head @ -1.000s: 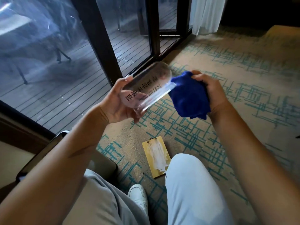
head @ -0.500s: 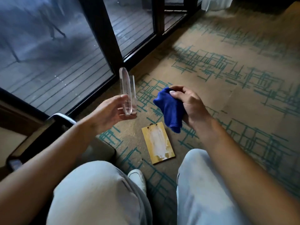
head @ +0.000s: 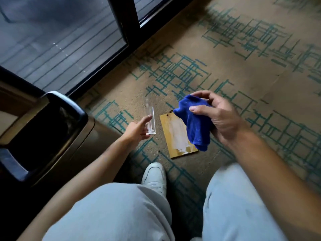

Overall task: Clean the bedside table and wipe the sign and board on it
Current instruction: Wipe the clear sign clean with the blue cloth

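Both hands grip: left hand [head: 137, 130] holds upright clear sign [head: 150, 119], right hand [head: 219, 119] bunches cloth [head: 194, 122] over board [head: 175, 134].

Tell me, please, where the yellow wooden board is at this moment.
In the head view the yellow wooden board lies flat on the patterned carpet near centre, just beyond the white shoe, partly hidden by the blue cloth that the right hand holds.

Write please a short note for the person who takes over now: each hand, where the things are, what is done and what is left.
Left hand: holds the clear acrylic sign upright, low over the carpet.
Right hand: grips the blue cloth.
Wooden board: flat on the carpet, white smear on its face.
Done: cannot tell from this view whether the sign is clean.
Left: wipe the board; clean the bedside table.
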The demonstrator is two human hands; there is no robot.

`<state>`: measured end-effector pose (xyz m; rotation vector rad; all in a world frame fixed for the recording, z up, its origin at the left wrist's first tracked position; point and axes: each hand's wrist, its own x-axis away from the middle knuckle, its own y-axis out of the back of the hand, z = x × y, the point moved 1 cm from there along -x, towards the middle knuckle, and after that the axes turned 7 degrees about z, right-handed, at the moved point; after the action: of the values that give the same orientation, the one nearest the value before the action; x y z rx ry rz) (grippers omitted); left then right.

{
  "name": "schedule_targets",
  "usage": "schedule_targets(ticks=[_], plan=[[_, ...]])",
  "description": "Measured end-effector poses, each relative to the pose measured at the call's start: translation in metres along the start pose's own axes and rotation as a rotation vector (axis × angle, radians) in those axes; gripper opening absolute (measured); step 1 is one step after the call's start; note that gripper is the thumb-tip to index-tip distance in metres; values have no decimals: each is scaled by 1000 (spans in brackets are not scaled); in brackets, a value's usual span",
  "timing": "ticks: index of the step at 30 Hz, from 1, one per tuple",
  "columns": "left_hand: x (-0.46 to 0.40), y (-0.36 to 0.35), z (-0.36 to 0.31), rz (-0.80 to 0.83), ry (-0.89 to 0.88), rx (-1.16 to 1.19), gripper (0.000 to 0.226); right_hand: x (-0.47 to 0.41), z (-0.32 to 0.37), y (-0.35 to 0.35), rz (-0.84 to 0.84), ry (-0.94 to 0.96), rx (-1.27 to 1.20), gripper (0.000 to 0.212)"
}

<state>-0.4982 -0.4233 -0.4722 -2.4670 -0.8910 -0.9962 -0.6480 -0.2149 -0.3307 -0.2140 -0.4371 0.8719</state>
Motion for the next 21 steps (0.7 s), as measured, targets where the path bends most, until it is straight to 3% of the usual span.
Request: schedule_targets(ticks=[5,8,14,21], plan=[[-27,1,36,-62,29,28,26,3,-14,3,5,-65,187,33],[-37,6,55,-58,63,31,40,3,-19,-3,67,-78,309,35],[-47,10,83,-26,73,88,35,9,-22,-9,93,-71,401,32],[-56,17,98,24,84,118,48,17,-19,-12,128,-70,459,30]])
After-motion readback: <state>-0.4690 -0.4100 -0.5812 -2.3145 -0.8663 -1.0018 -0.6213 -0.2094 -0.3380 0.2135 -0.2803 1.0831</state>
